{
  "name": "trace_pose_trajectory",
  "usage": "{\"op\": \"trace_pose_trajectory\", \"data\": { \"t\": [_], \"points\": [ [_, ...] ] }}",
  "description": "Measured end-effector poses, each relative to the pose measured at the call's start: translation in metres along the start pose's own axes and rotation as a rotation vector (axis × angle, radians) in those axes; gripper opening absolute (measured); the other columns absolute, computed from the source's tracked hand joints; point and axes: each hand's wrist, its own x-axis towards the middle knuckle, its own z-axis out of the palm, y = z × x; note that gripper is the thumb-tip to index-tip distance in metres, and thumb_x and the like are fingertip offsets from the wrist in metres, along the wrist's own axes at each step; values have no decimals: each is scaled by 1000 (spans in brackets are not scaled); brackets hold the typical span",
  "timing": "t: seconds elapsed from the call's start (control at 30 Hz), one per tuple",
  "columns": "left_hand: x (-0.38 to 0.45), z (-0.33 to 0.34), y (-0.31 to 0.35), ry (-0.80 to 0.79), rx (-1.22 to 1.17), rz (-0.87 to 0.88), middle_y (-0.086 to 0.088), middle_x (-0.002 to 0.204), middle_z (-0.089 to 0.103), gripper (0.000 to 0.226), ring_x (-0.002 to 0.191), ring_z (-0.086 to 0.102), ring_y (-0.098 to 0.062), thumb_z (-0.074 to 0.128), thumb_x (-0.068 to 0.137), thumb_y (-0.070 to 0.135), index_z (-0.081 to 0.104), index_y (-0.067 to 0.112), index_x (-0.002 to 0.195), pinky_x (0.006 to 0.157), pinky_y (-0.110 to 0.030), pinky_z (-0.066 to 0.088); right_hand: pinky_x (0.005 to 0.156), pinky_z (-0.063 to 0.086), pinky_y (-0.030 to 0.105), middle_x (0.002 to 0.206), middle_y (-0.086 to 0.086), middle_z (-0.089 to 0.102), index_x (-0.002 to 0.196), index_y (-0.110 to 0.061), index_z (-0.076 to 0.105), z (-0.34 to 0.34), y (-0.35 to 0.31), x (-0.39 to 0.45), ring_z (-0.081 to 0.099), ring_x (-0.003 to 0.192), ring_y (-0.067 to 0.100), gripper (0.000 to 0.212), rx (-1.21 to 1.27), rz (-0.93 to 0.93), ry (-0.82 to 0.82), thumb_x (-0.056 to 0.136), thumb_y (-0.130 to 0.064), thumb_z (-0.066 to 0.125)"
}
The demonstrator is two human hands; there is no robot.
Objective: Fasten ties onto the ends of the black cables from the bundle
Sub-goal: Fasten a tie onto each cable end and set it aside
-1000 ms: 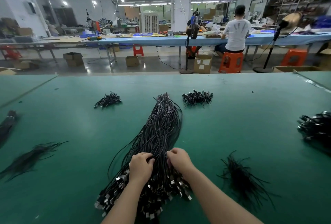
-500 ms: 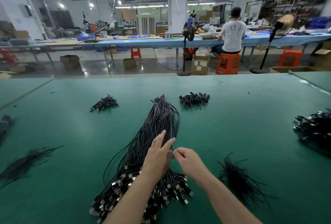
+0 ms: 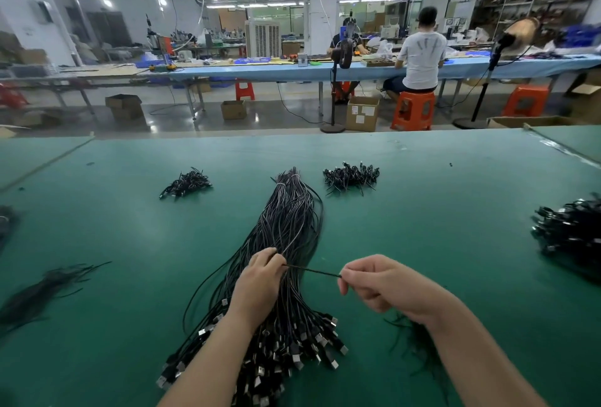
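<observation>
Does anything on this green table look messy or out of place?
Nothing looks damaged or spilled. The big bundle of black cables fans out loosely at its plug ends, and a few cables loop free on its left side, while both hands stretch a thin black tie over it.

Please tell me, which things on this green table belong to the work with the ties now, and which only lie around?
In use:
- large bundle of black cables with metal plugs
- thin black tie, stretched between left hand and right hand
- loose black ties under the right forearm

Lying about:
- two small black piles
- black heap at right edge
</observation>
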Motion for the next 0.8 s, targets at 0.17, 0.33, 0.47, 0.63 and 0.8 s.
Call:
{"op": "trace_pose_trajectory", "data": {
  "t": [0.17, 0.33, 0.47, 0.63, 0.8],
  "points": [
    [-16, -2, -38, -17, 44, -143, -3, 133, 58, 22, 126, 52, -27, 49, 105, 26, 65, 11, 101, 95, -42, 49, 39, 22, 18, 56, -3, 32, 88, -7, 70, -39, -12, -6, 24, 43, 11, 27, 255, -40, 171, 100, -24, 54],
    [-21, -8, -56, -13, 108, -246, -5, 136, 57, 27, 127, 49, -26, 48, 105, 33, 67, 14, 109, 100, -43, 44, 42, 28, 20, 53, -3, 45, 92, -1, 72, -70, -4, 5, 33, 42, 11, 25, 0, 143, 470, 102, -17, 56],
    [-21, -19, -52, -227, 281, -301, -7, 153, 43, 32, 147, 28, -26, 47, 102, 46, 65, 28, 121, 116, -46, 30, 45, 46, 22, 60, 1, 62, 97, 0, 69, -78, 7, 14, 50, 45, 11, 15, 34, 151, 610, 96, -15, 68],
    [-4, -30, 1, -393, 244, -79, -1, 168, 2, 77, 155, -10, -24, 54, 88, 31, 23, 34, 158, 125, -49, -8, 52, 54, 29, 68, 10, 72, 94, -1, 63, -57, 2, 30, 65, 54, 18, 16, -85, 103, 446, 95, -17, 69],
    [21, -43, 89, -402, -530, -69, 6, 140, 58, 51, 123, 57, -7, 57, 102, 23, 41, 23, 150, 108, -31, 44, 48, 48, 24, 64, 2, 71, 95, -10, 60, -26, -11, 51, 62, 50, 14, 18, -326, -13, 296, 99, -27, 62]
  ]
}}
